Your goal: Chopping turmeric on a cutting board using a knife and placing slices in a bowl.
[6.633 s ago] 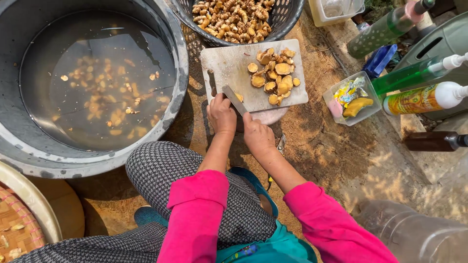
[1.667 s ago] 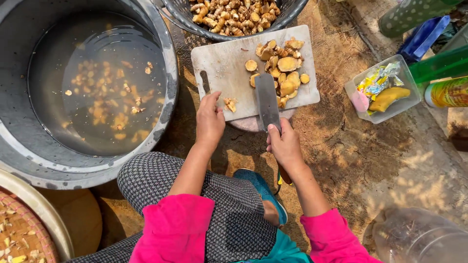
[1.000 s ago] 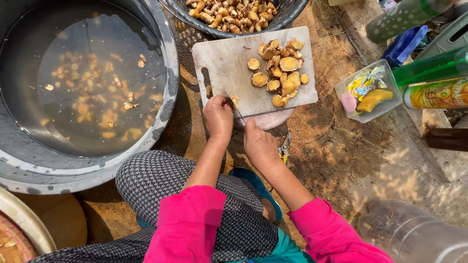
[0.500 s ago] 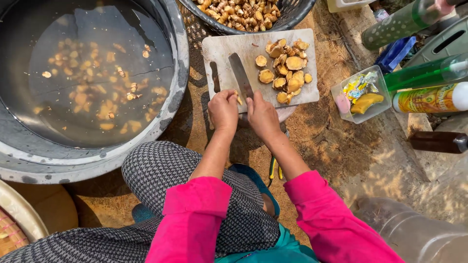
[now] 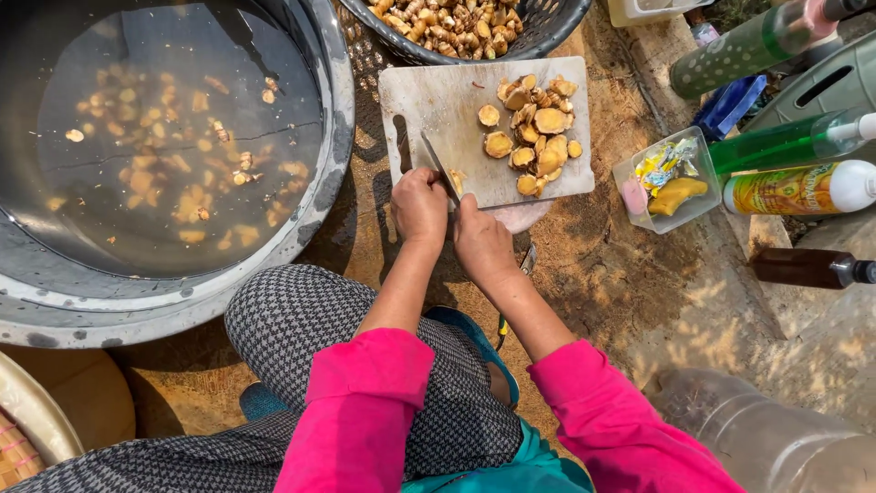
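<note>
The big metal basin [image 5: 173, 155] fills the ground to my left, holding water with pale root slices sunk in it. Beyond the far edge of my white cutting board [image 5: 438, 100] sits a dark mesh basket [image 5: 547, 27] heaped with whole roots. The board lies on the bare earth in front of my knees; a pile of sliced root pieces [image 5: 534, 137] gathers toward its right edge. To the right of the board stand a small clear tub [image 5: 671, 178] of wrappers and several bottles [image 5: 794, 187] lying on their sides. My right hand [image 5: 484, 242] is clenched around the knife [image 5: 438, 164] handle at the board's near edge, the blade angled up across the board. My left hand [image 5: 420, 205] pinches a small root piece [image 5: 456, 180] just beside the blade, at the near edge too.
</note>
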